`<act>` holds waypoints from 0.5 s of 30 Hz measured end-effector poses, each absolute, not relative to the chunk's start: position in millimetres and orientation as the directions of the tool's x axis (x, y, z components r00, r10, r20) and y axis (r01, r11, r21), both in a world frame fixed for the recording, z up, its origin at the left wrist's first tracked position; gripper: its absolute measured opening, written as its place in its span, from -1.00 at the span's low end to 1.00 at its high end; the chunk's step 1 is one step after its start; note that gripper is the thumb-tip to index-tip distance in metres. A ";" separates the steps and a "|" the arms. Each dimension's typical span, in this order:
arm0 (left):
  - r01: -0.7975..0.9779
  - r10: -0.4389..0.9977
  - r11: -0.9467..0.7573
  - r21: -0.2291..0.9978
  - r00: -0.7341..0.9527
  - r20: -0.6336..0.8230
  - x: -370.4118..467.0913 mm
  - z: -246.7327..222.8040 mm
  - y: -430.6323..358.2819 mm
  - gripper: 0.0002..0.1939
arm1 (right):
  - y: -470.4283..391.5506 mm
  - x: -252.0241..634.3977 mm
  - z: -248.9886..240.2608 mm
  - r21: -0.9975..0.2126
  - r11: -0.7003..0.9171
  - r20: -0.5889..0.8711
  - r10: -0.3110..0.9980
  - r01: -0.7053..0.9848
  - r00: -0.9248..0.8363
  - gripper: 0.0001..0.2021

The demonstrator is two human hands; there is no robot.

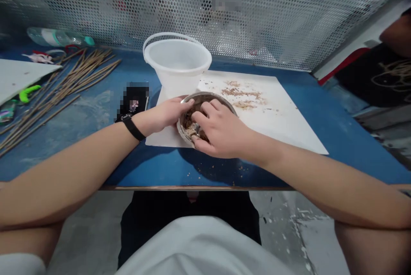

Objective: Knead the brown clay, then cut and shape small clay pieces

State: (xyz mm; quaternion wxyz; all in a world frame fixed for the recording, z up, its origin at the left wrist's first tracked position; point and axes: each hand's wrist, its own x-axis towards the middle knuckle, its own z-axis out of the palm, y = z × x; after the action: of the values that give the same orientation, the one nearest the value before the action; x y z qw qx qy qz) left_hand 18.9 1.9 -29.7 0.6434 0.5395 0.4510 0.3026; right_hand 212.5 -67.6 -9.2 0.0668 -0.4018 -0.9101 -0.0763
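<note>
A round metal bowl (233,107) stands at the near edge of a white board (282,121) and holds brown, crumbly matter (189,117). My left hand (170,112) grips its left rim, thumb over the edge and fingers hidden outside. Inside the bowl, my right hand (218,129) has its fingers bent and closed toward the thumb. Something small and shiny shows by the right fingertips, too hidden to name. Just behind the bowl stands a white bucket (180,73) with its handle up.
Tan crumbs (240,93) are strewn on the board. Thin brown sticks (67,82), a plastic bottle (61,37) and a phone (133,99) lie on the blue table (96,125) to the left. A perforated metal screen (180,5) rises behind. Another person (382,69) is at the far right.
</note>
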 end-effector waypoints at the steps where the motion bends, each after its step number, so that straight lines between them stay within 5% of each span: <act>1: 0.128 0.867 0.226 0.966 0.426 -0.259 17.8 -30.1 4.0 -0.63 | -59.2 211.4 -14.8 0.068 0.643 0.205 0.739 0.763 -0.641 -0.55; 7: 0.174 0.831 0.222 0.959 0.481 -0.280 12.6 -36.1 13.5 -0.57 | -13.7 208.1 -22.7 0.027 0.391 0.352 0.858 0.920 -0.375 -0.58; 11: 0.115 0.864 0.226 0.967 0.434 -0.254 16.3 -38.7 9.1 -0.62 | -15.1 212.0 -15.9 0.027 0.501 0.305 0.820 0.865 -0.485 -0.50; 15: 0.098 0.895 0.236 0.967 0.366 -0.256 21.2 -36.6 2.9 -0.67 | -42.8 216.8 -4.4 -0.135 0.608 0.134 0.794 0.783 -0.593 -0.45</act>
State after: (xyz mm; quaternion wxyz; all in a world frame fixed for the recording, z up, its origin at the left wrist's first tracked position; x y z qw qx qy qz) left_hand 21.2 2.9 -36.6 0.6327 0.5318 0.4668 0.3147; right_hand 216.8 -42.8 -4.4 0.0902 -0.4419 -0.8920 0.0310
